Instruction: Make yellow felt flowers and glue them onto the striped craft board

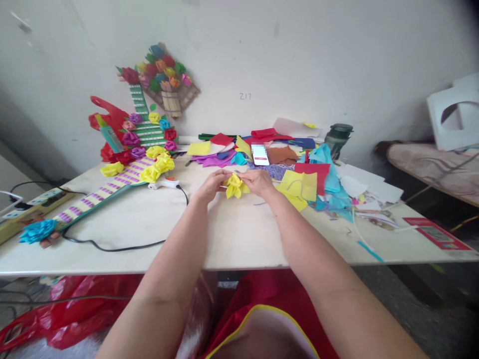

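Between my two hands, just above the white table (239, 239), is a yellow paper flower (234, 187) with pointed petals. My left hand (216, 184) has its fingers closed on the flower's left side. From the right, my right hand (258, 182) pinches the flower's upper edge, its fingertips close to those of the left. Beyond my hands a phone (260, 155) with a lit screen leans against a heap of coloured paper. Yellow paper sheets (299, 187) lie right of my right hand. Left of my left hand rests a white glue gun (164, 184) with a black cord.
A strip-covered panel (108, 187) with paper flowers runs along the left, near a power strip (33, 209). A glue bottle (109, 133) and a flower-decked guitar-like shape (149, 132) stand behind it. Blue paper (331, 184), scraps and a dark bottle (339, 139) lie to the right.
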### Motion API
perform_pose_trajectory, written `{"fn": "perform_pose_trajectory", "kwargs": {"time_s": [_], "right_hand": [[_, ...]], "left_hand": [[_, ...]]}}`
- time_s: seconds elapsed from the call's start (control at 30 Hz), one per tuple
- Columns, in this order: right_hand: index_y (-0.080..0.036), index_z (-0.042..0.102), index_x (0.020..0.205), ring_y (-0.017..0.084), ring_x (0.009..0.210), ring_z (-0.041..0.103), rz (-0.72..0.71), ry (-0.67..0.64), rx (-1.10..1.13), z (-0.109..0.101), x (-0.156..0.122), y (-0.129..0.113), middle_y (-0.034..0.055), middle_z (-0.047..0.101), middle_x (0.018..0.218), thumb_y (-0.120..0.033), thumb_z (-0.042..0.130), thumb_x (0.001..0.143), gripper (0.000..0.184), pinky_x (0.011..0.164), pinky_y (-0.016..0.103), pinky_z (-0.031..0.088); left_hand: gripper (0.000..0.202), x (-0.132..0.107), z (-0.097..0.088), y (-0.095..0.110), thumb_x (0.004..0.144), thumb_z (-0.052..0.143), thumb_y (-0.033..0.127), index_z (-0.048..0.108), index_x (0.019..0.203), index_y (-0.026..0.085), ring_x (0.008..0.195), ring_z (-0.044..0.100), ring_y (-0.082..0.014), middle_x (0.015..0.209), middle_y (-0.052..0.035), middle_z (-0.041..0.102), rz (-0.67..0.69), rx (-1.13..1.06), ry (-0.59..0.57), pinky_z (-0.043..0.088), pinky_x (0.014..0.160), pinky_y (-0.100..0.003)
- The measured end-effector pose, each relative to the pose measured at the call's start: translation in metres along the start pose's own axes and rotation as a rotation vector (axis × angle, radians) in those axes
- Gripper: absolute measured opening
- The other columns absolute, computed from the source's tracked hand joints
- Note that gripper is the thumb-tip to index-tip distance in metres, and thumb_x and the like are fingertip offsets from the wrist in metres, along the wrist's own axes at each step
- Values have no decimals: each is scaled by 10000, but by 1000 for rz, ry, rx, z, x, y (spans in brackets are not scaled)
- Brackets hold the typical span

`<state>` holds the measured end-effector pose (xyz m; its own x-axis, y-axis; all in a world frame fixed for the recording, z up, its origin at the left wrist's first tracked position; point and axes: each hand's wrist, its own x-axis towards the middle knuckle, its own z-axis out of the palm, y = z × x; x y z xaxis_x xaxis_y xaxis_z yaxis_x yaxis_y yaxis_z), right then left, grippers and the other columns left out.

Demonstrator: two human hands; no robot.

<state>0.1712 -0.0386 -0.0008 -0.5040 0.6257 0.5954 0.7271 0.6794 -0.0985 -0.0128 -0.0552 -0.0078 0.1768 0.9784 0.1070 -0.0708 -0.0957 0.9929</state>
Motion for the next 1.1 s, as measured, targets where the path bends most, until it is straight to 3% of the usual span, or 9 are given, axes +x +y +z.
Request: {"fn": "perform_pose_trajectory", "kwargs": {"time_s": [0.23, 0.63, 0.9, 1.1], "right_hand": [[-287, 640, 1042, 141, 856, 608, 4, -8, 23, 1, 0, -1, 5, 685, 957, -305, 408, 838, 309, 682, 221, 405], [-295, 579, 1128, 149, 937, 609, 67, -33, 121, -3, -1, -3, -5, 650, 1068, -294, 451, 819, 334, 807, 253, 443], [-206, 560, 1085, 175, 689, 615, 133, -37, 46, -2, 0, -2, 23, 687, 740, -393, 474, 797, 354, 612, 250, 397], [-187, 563, 991, 163, 652, 598, 128, -13, 82, -3, 0, 4, 13, 660, 668, -430, 481, 790, 325, 570, 234, 340]], "left_hand": [[370, -4, 2, 2, 562, 648, 250, 516, 901, 183, 676, 594, -145, 793, -31, 611, 8, 43, -3, 457, 545, -232], [399, -4, 3, 2, 535, 671, 250, 561, 912, 185, 628, 584, -138, 743, -23, 624, 50, 85, 43, 441, 544, -235], [347, -3, 2, 0, 519, 684, 265, 596, 844, 183, 650, 582, -141, 733, -13, 631, 59, 90, 63, 448, 581, -254], [317, -3, 0, 0, 514, 685, 268, 601, 806, 178, 639, 573, -133, 725, -11, 621, 64, 72, 106, 434, 559, -237]]}}
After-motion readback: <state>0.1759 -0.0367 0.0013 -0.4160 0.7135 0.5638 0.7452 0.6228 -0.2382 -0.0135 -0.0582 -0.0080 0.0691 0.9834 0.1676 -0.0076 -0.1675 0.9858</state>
